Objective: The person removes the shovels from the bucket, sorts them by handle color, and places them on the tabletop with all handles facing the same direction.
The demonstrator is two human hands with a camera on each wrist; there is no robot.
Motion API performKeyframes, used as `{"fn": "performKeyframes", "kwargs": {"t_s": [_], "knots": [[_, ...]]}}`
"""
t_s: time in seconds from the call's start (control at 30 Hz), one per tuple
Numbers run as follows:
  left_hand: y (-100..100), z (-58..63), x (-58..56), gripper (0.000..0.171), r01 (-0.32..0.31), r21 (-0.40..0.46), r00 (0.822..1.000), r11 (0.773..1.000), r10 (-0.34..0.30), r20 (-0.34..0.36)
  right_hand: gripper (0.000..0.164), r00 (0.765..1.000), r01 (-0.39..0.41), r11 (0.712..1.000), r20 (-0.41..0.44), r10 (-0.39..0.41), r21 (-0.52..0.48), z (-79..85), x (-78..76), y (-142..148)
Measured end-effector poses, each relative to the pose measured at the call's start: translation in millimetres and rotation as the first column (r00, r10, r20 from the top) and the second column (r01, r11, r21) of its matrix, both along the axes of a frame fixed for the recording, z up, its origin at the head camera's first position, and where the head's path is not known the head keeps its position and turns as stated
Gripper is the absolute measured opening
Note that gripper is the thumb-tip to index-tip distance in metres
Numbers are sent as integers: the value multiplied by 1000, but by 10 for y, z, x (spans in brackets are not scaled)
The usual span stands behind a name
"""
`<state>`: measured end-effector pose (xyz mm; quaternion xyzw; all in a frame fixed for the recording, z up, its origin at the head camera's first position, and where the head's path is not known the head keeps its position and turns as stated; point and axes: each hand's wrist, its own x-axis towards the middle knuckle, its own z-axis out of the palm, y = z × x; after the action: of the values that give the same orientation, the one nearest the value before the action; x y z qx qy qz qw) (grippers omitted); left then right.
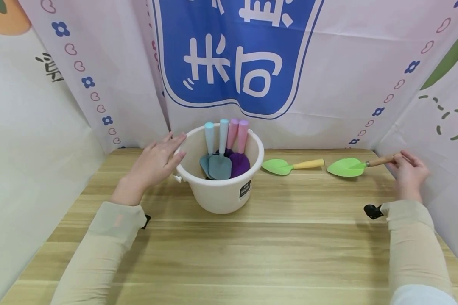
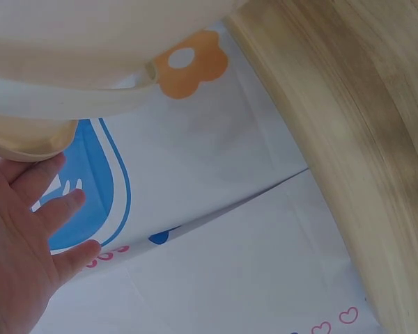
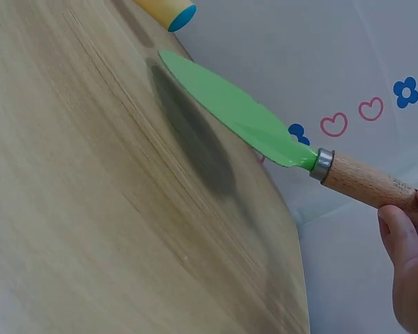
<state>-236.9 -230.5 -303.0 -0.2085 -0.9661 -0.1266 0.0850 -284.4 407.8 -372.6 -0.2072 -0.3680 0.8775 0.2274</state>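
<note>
My right hand (image 1: 410,176) pinches the end of a brown wooden handle on a green garden trowel (image 1: 347,167). In the right wrist view the trowel (image 3: 237,118) is raised above the table, its shadow falling beneath the blade. At the left, my left hand (image 1: 156,159) touches the rim of a white bucket (image 1: 221,197) with fingers spread. Inside the bucket stand several small trowels, handles up: grey-blue blades (image 1: 220,167) with light blue handles and purple blades (image 1: 239,164) with pink handles.
Between bucket and raised trowel, another green trowel with a yellow handle (image 1: 308,164) lies near the back edge of the wooden table (image 1: 275,254). A printed cloth (image 1: 328,84) hangs right behind the table, and white sheets close in both sides.
</note>
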Motion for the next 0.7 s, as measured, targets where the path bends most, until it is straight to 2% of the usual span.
{"fn": "performKeyframes", "kwargs": {"t_s": [0.2,0.43,0.7], "knots": [[-10,-24,-6,67,-4,0,1000,1000,4,-8,26,1000,-8,1000,4,8,-3,-37,-40,-44],[4,-41,-24,67,3,10,1000,1000,-2,-20,22,998,-29,1000,57,29,0,-94,-49,-86],[10,-12,-5,65,13,-2,1000,1000,-13,-26,23,998,12,1000,59,-11,-6,-171,-72,-110]]}}
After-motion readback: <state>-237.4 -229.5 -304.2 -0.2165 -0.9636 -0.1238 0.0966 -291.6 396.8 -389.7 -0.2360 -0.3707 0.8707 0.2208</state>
